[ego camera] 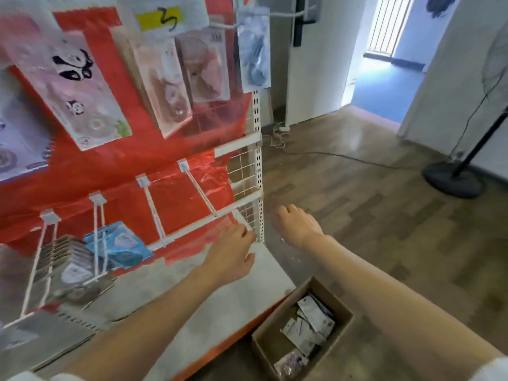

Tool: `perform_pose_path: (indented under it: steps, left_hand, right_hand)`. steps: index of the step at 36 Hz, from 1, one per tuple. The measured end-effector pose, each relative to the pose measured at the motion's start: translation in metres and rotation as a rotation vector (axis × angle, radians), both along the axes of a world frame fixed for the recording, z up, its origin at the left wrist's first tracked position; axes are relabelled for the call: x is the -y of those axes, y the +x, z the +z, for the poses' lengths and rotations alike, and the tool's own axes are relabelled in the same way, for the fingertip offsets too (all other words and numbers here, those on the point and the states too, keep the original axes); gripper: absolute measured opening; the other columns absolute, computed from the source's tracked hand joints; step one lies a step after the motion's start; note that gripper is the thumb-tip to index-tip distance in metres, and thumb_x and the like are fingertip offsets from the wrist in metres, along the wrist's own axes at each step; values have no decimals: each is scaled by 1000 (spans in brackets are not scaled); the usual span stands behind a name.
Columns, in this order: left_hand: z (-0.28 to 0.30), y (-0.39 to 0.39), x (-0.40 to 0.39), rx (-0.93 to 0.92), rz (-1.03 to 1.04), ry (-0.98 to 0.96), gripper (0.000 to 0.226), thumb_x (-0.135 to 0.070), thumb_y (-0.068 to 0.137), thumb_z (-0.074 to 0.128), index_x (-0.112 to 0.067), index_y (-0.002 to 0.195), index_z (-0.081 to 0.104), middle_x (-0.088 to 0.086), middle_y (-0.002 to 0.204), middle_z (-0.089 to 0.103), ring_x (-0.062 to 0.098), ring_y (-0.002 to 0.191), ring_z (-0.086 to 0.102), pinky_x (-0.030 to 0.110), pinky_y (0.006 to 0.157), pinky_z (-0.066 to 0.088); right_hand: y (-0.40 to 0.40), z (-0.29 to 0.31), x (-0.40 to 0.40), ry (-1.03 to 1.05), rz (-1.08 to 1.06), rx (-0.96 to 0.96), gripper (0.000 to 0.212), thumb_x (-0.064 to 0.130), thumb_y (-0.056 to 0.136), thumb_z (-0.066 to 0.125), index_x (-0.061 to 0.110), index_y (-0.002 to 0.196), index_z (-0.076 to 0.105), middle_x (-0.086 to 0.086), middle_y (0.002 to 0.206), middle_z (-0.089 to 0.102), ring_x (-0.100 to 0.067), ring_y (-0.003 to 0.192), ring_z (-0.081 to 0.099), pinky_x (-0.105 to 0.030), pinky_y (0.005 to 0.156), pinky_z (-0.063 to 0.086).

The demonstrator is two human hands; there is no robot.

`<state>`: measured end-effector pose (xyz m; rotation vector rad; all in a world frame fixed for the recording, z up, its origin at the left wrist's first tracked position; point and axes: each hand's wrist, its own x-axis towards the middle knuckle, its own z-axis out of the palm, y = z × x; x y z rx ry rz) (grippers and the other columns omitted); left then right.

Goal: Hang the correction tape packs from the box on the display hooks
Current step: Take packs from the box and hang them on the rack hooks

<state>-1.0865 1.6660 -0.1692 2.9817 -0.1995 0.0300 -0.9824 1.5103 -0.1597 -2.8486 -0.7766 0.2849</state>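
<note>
While both bare forearms stretch forward from the lower edge of the view, the left hand (233, 254) hovers palm-down at the rack's (258, 166) lower right corner, fingers loosely curled and holding nothing. The right hand (298, 225) hangs over the floor, fingers relaxed; their tips are blurred. Correction tape packs (310, 324) lie jumbled in the cardboard box (343, 306) below, long axes roughly toward the rack. Display hooks (154, 210) slope down toward the viewer.

Box (275, 345) on floor (371, 215), right of rack (258, 166) base, packs (313, 320) inside. Hooks (154, 210) project from rack front; two at left carry packs. Fan stand (453, 182) far right.
</note>
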Motion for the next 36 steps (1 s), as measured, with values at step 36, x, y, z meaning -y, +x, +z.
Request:
perform_pose_path:
  steps: [36]
  left_hand:
    - [-577, 91, 124, -881, 93, -187, 40, -21, 96, 53, -10, 134, 43, 8, 136, 47, 24, 124, 49, 34, 99, 43]
  right_hand:
    - [-14, -589, 114, -30, -592, -845, 51, 12, 92, 57, 6, 138, 37, -15, 139, 41, -32, 127, 43, -40, 101, 41]
